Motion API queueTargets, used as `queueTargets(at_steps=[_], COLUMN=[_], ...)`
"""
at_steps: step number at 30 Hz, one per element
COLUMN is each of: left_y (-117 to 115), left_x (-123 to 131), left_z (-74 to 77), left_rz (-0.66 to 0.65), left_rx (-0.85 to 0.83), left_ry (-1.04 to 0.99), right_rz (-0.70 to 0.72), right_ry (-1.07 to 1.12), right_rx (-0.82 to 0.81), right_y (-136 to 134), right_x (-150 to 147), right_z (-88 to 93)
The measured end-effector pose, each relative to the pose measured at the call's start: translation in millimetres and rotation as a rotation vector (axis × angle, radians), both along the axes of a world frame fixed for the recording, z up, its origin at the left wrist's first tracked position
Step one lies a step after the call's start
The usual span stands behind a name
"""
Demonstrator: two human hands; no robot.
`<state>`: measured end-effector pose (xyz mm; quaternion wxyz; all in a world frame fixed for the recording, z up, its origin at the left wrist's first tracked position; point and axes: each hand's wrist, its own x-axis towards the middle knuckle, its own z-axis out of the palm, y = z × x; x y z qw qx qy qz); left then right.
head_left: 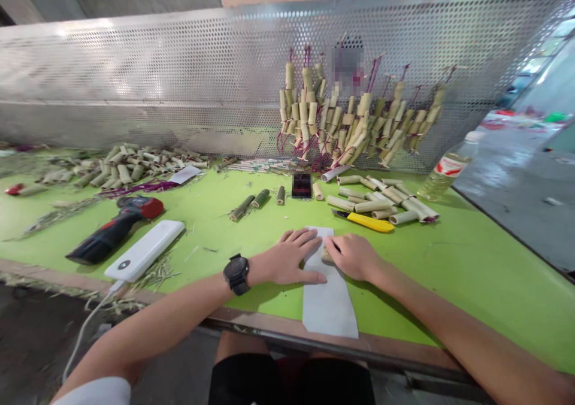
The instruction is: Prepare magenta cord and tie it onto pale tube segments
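Note:
My left hand point(290, 255), with a black watch on its wrist, lies flat with fingers stretched out on the left edge of a grey sheet of sandpaper point(327, 300) on the green table point(449, 261). My right hand point(353, 255) is closed around a short bamboo piece point(326, 254) and presses it onto the sheet. Only the end of that piece shows under the fingers.
A yellow utility knife point(366, 221) and loose bamboo tubes point(381, 201) lie behind my hands. Strung bamboo bundles point(350, 120) hang on the perforated metal panel. A drill point(114, 228), a white power bank point(144, 250), a small black device point(301, 184) and a bottle point(444, 174) stand around.

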<state>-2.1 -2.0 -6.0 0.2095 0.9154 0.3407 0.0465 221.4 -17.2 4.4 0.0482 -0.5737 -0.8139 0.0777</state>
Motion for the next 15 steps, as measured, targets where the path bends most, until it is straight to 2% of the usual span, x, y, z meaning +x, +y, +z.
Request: queueTargets(at_steps=[7,15], left_y=[-0.9,0.9], left_x=[0.4,0.2], left_z=[1.8,-2.8], left_rz=[0.009,0.003], left_rx=[-0.01,0.016], left_ry=[0.004,-0.007], right_rz=[0.003,0.002], right_ry=[-0.017,-0.037], right_rx=[0.011,0.026], right_y=[-1.0,-2.4], right_x=[0.0,-2.8], right_z=[1.6,0.7])
